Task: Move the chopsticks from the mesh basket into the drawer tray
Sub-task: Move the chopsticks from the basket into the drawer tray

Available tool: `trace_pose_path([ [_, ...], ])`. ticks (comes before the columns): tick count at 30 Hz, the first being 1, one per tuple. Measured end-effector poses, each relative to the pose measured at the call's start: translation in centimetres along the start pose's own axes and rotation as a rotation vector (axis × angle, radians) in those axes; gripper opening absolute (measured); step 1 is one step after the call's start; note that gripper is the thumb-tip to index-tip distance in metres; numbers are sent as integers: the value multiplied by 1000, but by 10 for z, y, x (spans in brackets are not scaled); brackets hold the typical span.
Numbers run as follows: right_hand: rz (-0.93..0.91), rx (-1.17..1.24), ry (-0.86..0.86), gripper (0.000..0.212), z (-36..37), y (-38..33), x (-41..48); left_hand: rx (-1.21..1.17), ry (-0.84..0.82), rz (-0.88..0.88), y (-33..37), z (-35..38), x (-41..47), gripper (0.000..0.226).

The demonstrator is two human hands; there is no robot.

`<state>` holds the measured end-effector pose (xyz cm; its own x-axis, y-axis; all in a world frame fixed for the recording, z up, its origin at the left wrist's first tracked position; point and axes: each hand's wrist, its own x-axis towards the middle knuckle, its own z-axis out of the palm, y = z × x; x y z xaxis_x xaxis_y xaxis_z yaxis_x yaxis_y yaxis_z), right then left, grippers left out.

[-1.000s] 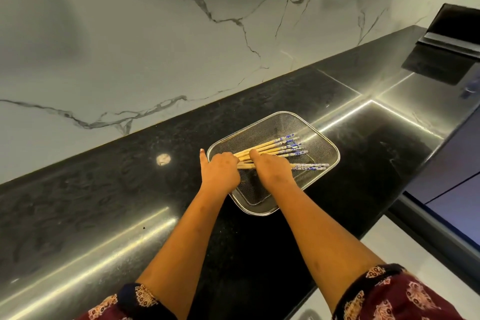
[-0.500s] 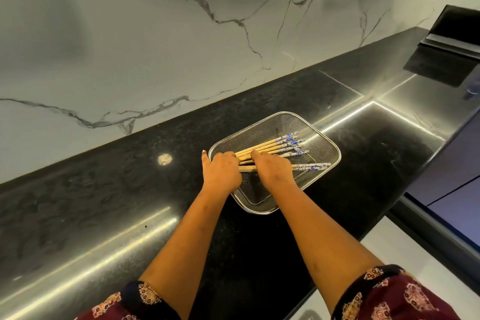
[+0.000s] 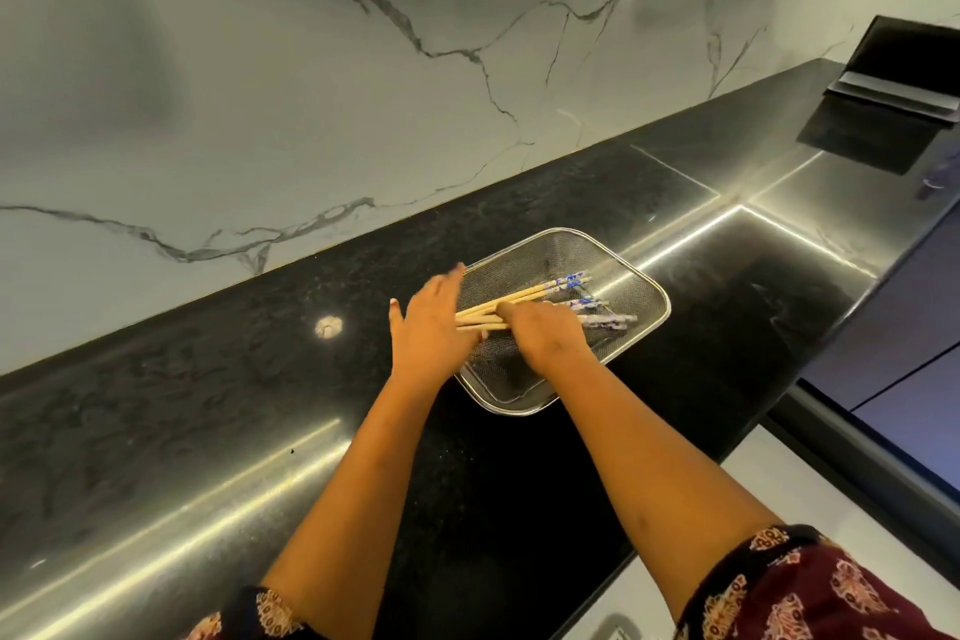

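A rectangular steel mesh basket point(image 3: 631, 270) stands on the black countertop. Several wooden chopsticks point(image 3: 524, 297) with blue-and-white patterned ends lie across it in a loose bundle, plain ends pointing left. My right hand point(image 3: 545, 334) grips the bundle at its middle, fingers curled over the sticks. My left hand point(image 3: 431, 322) is at the plain ends by the basket's left rim, fingers stretched out and blurred, flat against the stick ends. The drawer tray is not in view.
The polished black countertop point(image 3: 208, 405) runs along a marble-patterned wall. A dark open-lidded box point(image 3: 893, 83) sits at the far right corner. Dark cabinet fronts point(image 3: 904, 343) and a pale floor lie right of the counter edge.
My left hand has gone from a curled fist at the basket's rim to outstretched fingers at the stick ends. The chopsticks now lie gathered closer together under my right hand.
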<state>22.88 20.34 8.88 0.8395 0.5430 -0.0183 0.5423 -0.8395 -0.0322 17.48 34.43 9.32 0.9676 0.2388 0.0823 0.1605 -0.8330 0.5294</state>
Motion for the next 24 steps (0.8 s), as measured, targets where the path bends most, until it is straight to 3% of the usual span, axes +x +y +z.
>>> trace_pose_path([
  [3,12,224,63,17,-25,1,-8,-566,158,-126,5,-8,-15,101],
  [5,-13,307,123,12,-46,-4,-12,-807,95,-128,17,-15,-23,86],
  [8,-62,411,156,17,-80,-17,-30,-1041,-27,18,40,-32,-33,35],
  [9,-70,470,138,20,-89,-22,-38,-1130,-44,62,46,-39,-35,29],
  [13,-106,595,139,23,-114,-31,-78,-1341,-121,232,69,-57,-54,21],
  [17,-143,753,169,26,-132,-25,-114,-1458,-103,278,95,-61,-77,15],
  [20,-130,1004,116,17,-131,-16,-145,-1621,-8,186,115,-61,-91,16],
  [24,6,1213,-94,17,-89,3,-195,-1850,172,-173,130,-45,-108,20],
])
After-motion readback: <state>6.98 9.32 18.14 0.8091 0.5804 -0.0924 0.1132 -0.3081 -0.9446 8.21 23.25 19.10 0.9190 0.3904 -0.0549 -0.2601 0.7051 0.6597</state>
